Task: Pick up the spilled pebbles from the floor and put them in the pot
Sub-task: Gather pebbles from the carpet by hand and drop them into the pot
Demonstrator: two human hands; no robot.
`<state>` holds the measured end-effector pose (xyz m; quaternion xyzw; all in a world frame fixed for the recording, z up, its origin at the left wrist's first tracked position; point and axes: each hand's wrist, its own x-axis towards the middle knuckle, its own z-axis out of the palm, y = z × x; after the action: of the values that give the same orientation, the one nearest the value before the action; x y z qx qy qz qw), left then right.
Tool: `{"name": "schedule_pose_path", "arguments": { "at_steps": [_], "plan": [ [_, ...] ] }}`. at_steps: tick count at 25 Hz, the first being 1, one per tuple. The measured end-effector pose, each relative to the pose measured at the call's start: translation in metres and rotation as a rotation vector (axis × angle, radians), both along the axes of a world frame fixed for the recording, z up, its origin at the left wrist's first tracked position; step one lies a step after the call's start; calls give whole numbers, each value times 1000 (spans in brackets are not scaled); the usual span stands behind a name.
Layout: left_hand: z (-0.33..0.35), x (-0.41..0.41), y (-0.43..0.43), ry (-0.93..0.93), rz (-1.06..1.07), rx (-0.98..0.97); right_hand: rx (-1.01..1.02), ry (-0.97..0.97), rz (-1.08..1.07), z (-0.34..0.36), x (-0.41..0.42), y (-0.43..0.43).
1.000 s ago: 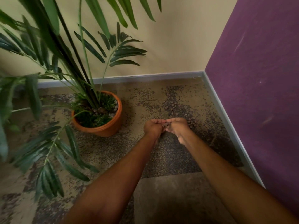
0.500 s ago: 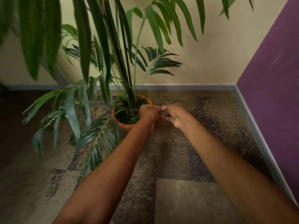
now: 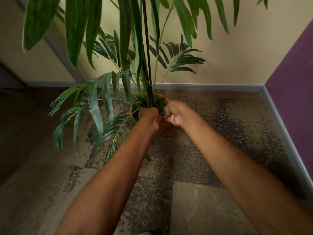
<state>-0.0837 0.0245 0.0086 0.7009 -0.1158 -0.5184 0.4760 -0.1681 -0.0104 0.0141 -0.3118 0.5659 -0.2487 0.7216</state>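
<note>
An orange pot (image 3: 163, 126) with a tall palm plant stands on the patterned floor. My left hand (image 3: 149, 116) and my right hand (image 3: 176, 112) are cupped together right over the pot's near rim, fingers curled shut. A few dark pebbles (image 3: 162, 114) show in the gap between the two hands; most of what they hold is hidden. More brownish pebbles (image 3: 225, 116) lie scattered on the floor to the right of the pot, hard to tell apart from the speckled pattern.
Palm fronds (image 3: 94, 106) hang low on the left and above the hands. A beige wall with a grey baseboard (image 3: 211, 86) runs behind the pot. A purple wall (image 3: 294, 85) closes the right side.
Both cupped hands rose from the floor at the right and moved left to the pot; they now sit over its near rim. The view turned left with them.
</note>
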Motion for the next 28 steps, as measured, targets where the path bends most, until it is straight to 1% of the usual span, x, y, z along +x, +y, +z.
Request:
{"name": "schedule_pose_path", "arguments": {
  "at_steps": [3, 7, 11, 14, 18, 20, 23, 25, 28],
  "plan": [
    [-1, -1, -1, 34, 34, -22, -6, 25, -18, 8, -2, 1],
    [0, -1, -1, 57, 50, -40, -26, 3, -74, 11, -6, 0],
    [4, -7, 2, 63, 17, -54, -66, 44, -73, 14, -11, 2],
    [8, -24, 3, 64, -5, -102, -78, -18, -74, 12, -19, 5],
    [9, -60, -4, 71, -6, -185, -82, -48, -172, 7, -59, -5],
    [4, -80, -9, 74, -66, -205, -81, -59, -238, 0, -86, -13],
    [-16, -112, -15, 46, -220, -178, -71, -51, -325, -16, -134, -21],
    [-38, -130, -18, -23, -297, -136, -79, 39, -358, -32, -170, -21],
    [-78, -153, -13, -119, -485, -79, -95, 232, -370, -61, -231, -12]
  ]
}}
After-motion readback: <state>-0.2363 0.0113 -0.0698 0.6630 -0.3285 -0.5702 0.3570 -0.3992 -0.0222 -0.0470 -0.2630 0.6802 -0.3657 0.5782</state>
